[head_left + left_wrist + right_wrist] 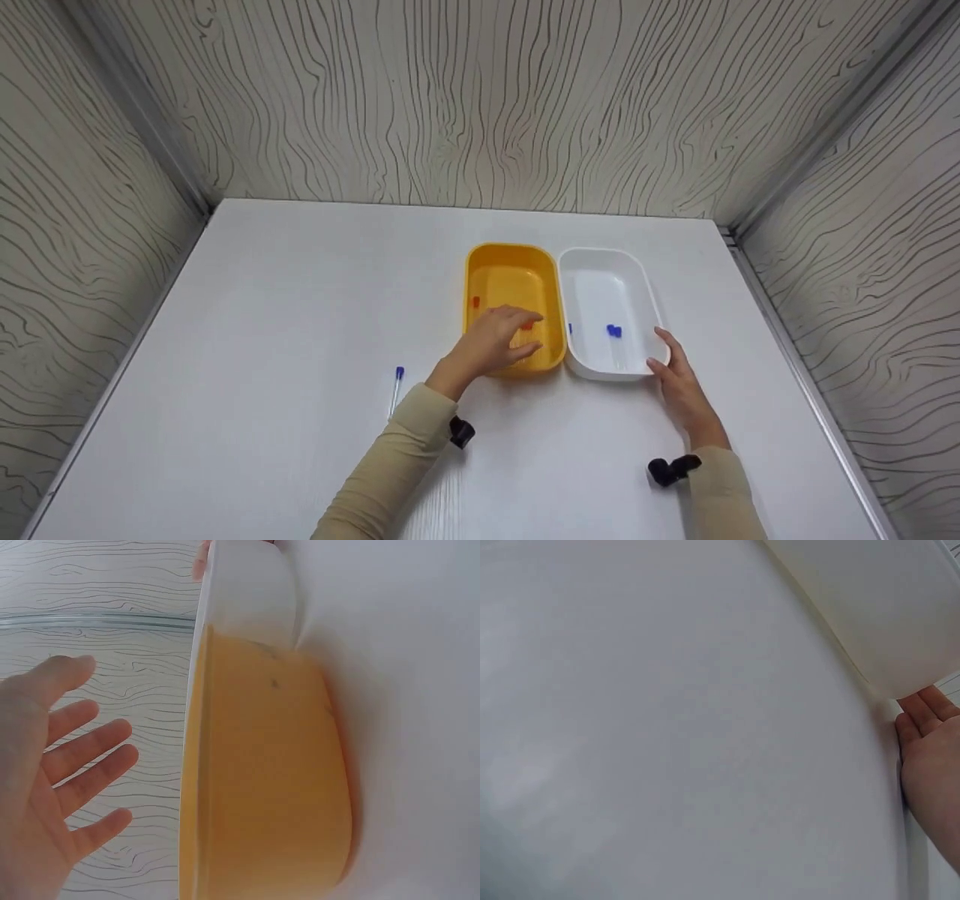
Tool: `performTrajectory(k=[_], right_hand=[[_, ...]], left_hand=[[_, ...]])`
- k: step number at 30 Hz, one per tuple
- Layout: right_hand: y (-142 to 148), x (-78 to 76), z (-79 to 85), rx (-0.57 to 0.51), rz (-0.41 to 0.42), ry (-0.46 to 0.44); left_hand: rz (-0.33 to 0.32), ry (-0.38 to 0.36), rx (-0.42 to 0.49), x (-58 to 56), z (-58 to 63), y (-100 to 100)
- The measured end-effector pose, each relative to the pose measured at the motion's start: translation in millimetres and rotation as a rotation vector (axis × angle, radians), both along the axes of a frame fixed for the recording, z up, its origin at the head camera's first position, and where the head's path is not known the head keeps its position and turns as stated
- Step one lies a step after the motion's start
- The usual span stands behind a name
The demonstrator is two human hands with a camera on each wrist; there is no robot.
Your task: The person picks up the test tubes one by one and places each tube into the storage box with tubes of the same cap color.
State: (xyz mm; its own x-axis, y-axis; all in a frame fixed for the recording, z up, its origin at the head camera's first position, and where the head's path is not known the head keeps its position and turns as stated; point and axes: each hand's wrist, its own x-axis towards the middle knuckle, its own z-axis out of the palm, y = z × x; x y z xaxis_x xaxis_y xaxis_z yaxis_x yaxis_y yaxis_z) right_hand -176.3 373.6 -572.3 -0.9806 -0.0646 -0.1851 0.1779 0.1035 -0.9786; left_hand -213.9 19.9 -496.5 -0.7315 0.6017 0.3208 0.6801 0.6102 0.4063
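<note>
My left hand is above the near part of a yellow plastic tray. Its fingers are spread and relaxed, with nothing between them in the left wrist view. Small red caps lie in this tray, one red cap by the left wall and another red cap partly behind my fingers. A white plastic tray stands right beside the yellow one. My right hand holds its near right corner, thumb at the rim and fingers along the outside. Inside it are blue caps and a small blue piece near the left wall.
A clear-barrelled pen with a blue end lies left of the yellow tray, its lower part hidden by my left sleeve. Both trays stand on a white table, enclosed by wood-grain panels at the back and sides.
</note>
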Motion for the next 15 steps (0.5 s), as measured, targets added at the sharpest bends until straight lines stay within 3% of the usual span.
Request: performTrajectory(k=[4, 8, 11, 15], right_hand=[[-0.8, 0.7, 0.5, 0.000, -0.001, 0.001], [-1.0, 1.3, 0.7, 0.029, 0.001, 0.002], [-0.4, 1.1, 0.1, 0.055, 0.004, 0.002], [0.0, -0.6, -0.6, 0.027, 0.000, 0.014]], left_hand=[[0.004, -0.004, 0.069, 6.0, -5.4, -16.7], [-0.006, 0.058, 0.119, 11.9, -11.3, -32.4], [-0.016, 0.103, 0.135, 15.3, -13.8, -43.5], [0.010, 0.084, 0.126, 19.4, -12.9, -58.2]])
